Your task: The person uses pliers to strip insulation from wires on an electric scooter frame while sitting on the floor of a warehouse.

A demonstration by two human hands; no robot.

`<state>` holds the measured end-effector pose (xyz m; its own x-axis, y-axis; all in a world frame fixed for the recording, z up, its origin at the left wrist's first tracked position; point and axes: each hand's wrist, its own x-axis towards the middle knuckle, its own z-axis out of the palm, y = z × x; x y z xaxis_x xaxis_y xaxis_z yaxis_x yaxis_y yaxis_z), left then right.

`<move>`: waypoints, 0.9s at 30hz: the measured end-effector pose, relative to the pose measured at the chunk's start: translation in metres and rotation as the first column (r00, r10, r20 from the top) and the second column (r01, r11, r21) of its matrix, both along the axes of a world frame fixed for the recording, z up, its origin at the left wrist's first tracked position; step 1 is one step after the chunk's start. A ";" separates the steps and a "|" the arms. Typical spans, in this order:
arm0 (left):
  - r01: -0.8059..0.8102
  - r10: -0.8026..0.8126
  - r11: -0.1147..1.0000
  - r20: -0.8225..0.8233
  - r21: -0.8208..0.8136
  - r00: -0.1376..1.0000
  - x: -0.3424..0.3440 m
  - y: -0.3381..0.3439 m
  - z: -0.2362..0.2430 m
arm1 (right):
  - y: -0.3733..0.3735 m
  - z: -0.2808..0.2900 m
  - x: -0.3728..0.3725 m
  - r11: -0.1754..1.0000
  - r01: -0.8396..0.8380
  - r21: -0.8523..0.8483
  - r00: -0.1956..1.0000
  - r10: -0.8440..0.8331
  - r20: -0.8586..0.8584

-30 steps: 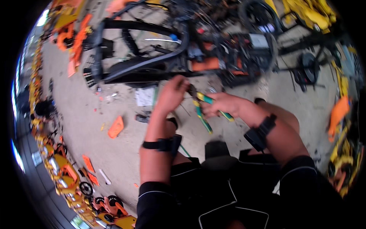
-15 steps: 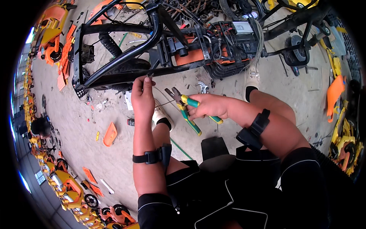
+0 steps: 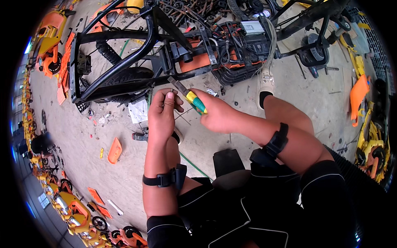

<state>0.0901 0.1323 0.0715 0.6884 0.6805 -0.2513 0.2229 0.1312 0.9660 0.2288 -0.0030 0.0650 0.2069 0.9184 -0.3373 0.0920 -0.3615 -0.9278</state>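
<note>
My right hand [image 3: 219, 111] is closed round a pair of pliers [image 3: 193, 99] with green and yellow handles. The dark jaws point up and left, just below the lower tube of a black vehicle frame [image 3: 120, 91]. Beside the jaws, my left hand [image 3: 162, 111] is closed, thumb against the fingertips, on what looks like a thin wire [image 3: 172, 89]; little of it shows. Whether the jaws touch the wire or the frame I cannot tell. Wiring and a black battery box [image 3: 237, 74] sit in the middle of the frame.
Scrap metal parts [image 3: 194, 12] are heaped behind the frame. An orange plastic piece [image 3: 115, 151] and a dark tool [image 3: 139, 137] lie on the concrete floor at left. Rows of yellow and orange vehicles [image 3: 74, 211] line the left side; orange and yellow panels [image 3: 359, 99] lie at right.
The pliers have swung up and left, and their handles, spread before, are now mostly inside my right hand. My left hand has dropped slightly from the frame's tube. The whole view has shifted a little.
</note>
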 end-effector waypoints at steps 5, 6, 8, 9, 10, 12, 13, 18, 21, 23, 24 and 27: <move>-0.016 0.015 0.996 0.023 0.086 1.000 0.002 -0.002 -0.002 | -0.002 0.001 -0.002 0.996 0.011 0.085 0.989 -0.024 0.144; -0.020 0.016 0.995 0.042 0.098 0.999 0.002 -0.002 -0.004 | -0.002 0.000 -0.003 0.994 0.012 0.108 0.982 -0.032 0.184; -0.028 0.018 0.992 0.081 0.122 0.997 0.003 -0.002 -0.007 | -0.003 0.001 -0.004 0.987 0.012 0.161 0.960 -0.056 0.275; -0.046 0.034 0.991 0.101 0.123 0.994 0.004 -0.004 -0.005 | -0.003 0.002 -0.004 0.982 0.010 0.191 0.942 -0.073 0.327; -0.065 0.050 0.990 0.121 0.124 0.991 0.004 -0.007 -0.003 | -0.003 0.004 -0.005 0.975 0.005 0.222 0.922 -0.091 0.376; -0.108 0.079 0.973 0.143 0.205 0.986 0.006 -0.012 0.003 | -0.004 0.009 -0.004 0.968 -0.009 0.249 0.883 -0.109 0.457; -0.132 0.093 0.950 0.147 0.282 0.985 0.009 -0.016 0.007 | -0.004 0.012 -0.003 0.965 -0.018 0.262 0.860 -0.119 0.496; -0.186 0.133 0.882 0.149 0.433 0.980 0.005 -0.024 0.016 | -0.006 0.027 -0.005 0.935 -0.056 0.349 0.724 -0.203 0.659; -0.214 0.145 0.878 0.188 0.429 0.971 0.005 -0.026 0.022 | -0.006 0.028 -0.004 0.910 -0.077 0.408 0.644 -0.267 0.717; -0.223 0.140 0.877 0.218 0.426 0.966 0.005 -0.027 0.021 | -0.005 0.029 -0.002 0.895 -0.101 0.434 0.581 -0.301 0.756; -0.221 0.132 0.880 0.230 0.421 0.964 0.004 -0.027 0.021 | -0.006 0.031 0.000 0.890 -0.116 0.440 0.546 -0.313 0.777; -0.207 0.106 0.897 0.264 0.390 0.959 0.003 -0.026 0.019 | -0.005 0.028 0.003 0.867 -0.150 0.474 0.459 -0.364 0.810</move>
